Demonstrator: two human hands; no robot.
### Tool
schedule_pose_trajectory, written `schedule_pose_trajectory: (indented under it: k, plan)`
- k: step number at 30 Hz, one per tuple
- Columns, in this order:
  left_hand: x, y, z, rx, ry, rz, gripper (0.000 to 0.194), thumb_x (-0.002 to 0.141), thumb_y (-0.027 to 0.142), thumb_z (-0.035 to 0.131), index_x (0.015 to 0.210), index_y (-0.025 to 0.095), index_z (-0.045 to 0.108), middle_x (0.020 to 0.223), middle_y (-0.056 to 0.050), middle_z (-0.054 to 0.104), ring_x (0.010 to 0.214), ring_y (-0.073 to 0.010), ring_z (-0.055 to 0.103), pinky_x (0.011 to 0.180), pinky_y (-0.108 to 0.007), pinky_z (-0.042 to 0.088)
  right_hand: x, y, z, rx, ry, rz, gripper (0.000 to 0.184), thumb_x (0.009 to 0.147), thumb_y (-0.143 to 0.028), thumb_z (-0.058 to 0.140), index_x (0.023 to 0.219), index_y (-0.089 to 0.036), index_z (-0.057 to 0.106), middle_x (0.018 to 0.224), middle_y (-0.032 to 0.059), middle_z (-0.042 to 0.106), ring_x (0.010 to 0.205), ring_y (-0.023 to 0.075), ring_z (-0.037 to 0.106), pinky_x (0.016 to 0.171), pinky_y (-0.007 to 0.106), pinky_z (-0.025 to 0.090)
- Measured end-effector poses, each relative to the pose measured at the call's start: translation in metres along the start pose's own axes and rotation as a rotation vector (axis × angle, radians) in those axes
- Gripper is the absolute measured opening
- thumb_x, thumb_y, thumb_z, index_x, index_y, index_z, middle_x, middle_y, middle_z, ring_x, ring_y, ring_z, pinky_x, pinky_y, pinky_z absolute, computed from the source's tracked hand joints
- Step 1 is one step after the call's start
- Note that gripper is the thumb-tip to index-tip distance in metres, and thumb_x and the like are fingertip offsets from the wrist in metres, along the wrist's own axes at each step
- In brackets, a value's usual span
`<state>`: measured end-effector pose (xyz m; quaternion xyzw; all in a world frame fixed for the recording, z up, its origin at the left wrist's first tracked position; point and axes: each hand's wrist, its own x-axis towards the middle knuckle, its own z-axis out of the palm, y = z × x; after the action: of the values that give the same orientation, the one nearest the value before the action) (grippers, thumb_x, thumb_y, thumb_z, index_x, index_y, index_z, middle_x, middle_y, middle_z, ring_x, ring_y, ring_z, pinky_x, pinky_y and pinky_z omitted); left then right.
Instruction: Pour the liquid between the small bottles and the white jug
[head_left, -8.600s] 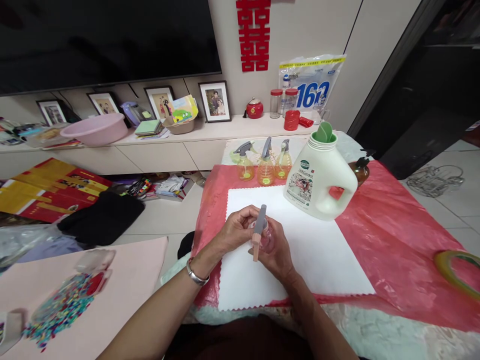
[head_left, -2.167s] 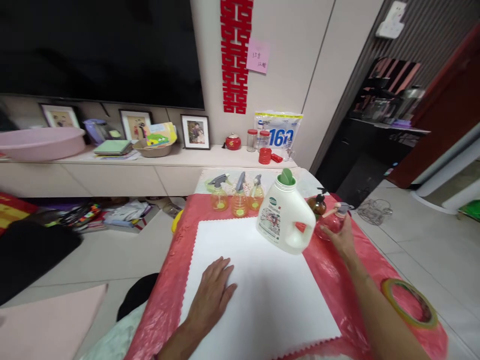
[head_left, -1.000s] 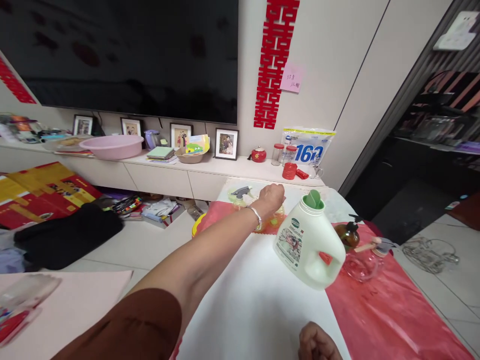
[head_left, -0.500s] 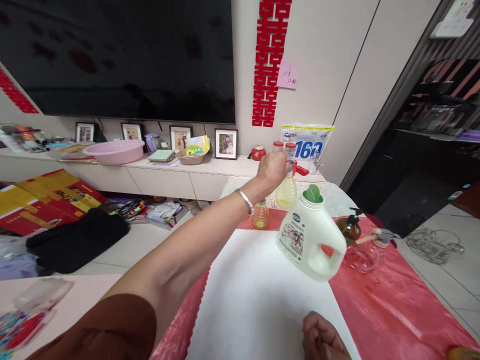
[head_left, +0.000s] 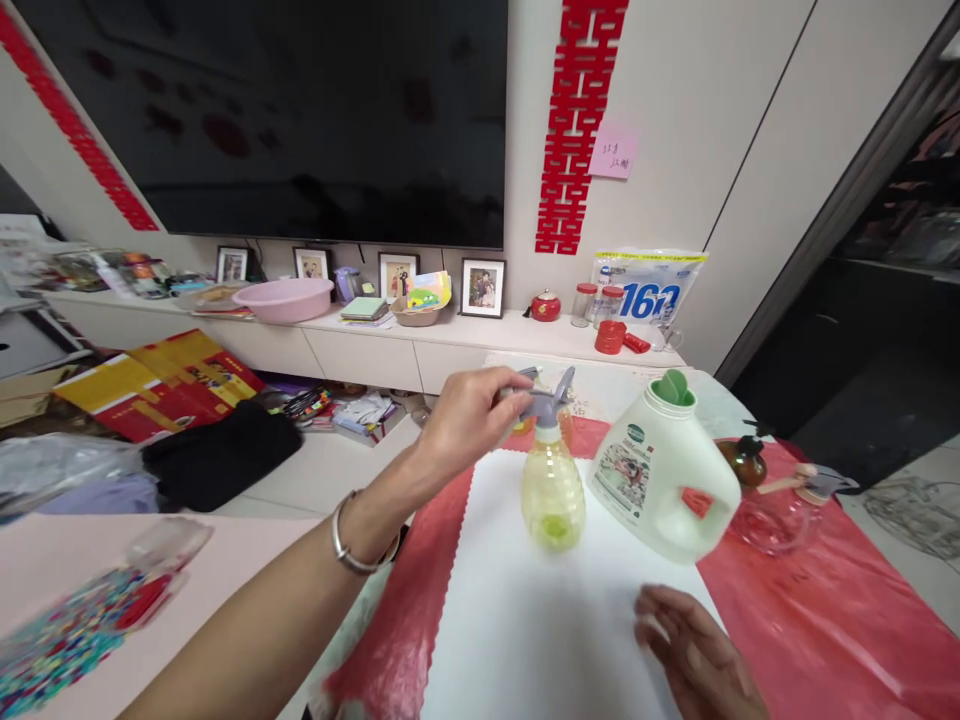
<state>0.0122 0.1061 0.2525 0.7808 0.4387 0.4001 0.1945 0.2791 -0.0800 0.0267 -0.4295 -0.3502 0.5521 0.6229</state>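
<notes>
My left hand [head_left: 469,415] grips the grey trigger head of a yellow spray bottle [head_left: 553,490] and holds it in the air above the white sheet [head_left: 540,630]. A bracelet sits on that wrist. My right hand [head_left: 694,650] hovers low over the sheet's near right part, fingers spread, holding nothing. Right beside the spray bottle stands a big white detergent jug [head_left: 664,475] with a green cap. Another yellow spray bottle [head_left: 562,420] shows partly behind the held one.
A red plastic cover [head_left: 817,620] lies under the sheet. On it at the right stand a brown pump bottle [head_left: 742,460] and a clear pink spray bottle [head_left: 780,505]. A pink board [head_left: 67,560] with a bag of coloured beads [head_left: 75,620] is at the left. A low cabinet [head_left: 375,350] runs behind.
My left hand has brought the yellow spray bottle from the far row back over the white sheet. My right hand has gone from a fist to spread fingers.
</notes>
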Motion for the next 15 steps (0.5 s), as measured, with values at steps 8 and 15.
schedule_pose_trajectory:
  k: [8, 15]
  plan:
    - [-0.086, -0.034, 0.031, -0.49, -0.141, -0.331, 0.025, 0.085, 0.036, 0.068, 0.102, 0.02, 0.077, 0.069, 0.001, 0.068, 0.058, -0.011, 0.054, 0.055, -0.023, 0.041, -0.006, 0.004, 0.088, 0.157, -0.244, 0.209, 0.101, 0.063, -0.062, 0.093, 0.149, -0.035, 0.047, 0.148, 0.0099, 0.046, 0.126, 0.033, 0.052, 0.097, 0.042, 0.051]
    - [-0.103, -0.056, 0.035, -1.162, -0.178, -0.545, 0.043, 0.083, 0.051, 0.075, 0.11, 0.017, 0.076, 0.089, -0.007, 0.075, 0.076, -0.0149, 0.066, 0.075, -0.028, 0.052, -0.02, 0.023, 0.094, 0.523, -0.392, 0.29, 0.07, 0.079, -0.051, 0.085, 0.139, -0.026, 0.057, 0.13, 0.0166, 0.06, 0.104, 0.0318, 0.066, 0.077, 0.04, 0.059]
